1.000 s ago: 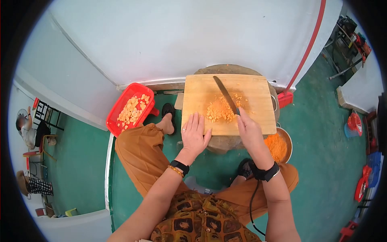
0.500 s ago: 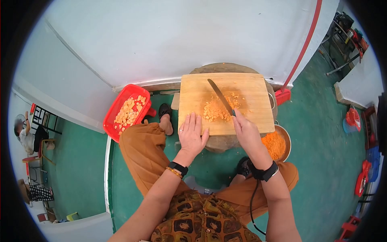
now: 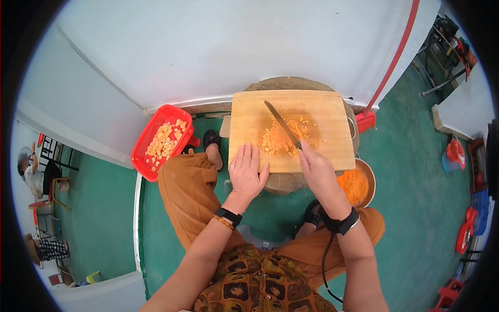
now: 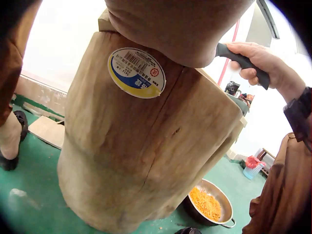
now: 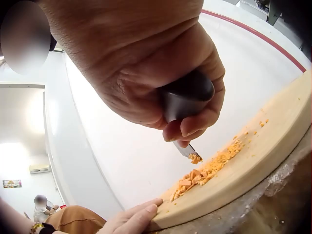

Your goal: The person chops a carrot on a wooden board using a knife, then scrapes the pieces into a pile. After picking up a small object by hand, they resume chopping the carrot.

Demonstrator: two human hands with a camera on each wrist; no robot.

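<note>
A kitchen knife slants over a pile of finely chopped carrot on the wooden cutting board. My right hand grips its dark handle, fingers wrapped round it. In the right wrist view, orange bits cling to the blade, which is above the board. My left hand rests flat on the board's near left corner, left of the pile, fingers straight and thumb spread. Coarser carrot pieces lie at the end of the pile nearer the left hand.
The board sits on a thick wooden stump. At the left stands a red basket with carrot slices. A metal pan of minced carrot stands on the floor at the right. A white wall rises behind the stump.
The knife has shifted a little to the left over the chopped carrot, its blade lying more slantwise. My left hand stays on the board's corner. The head view has shifted slightly.
</note>
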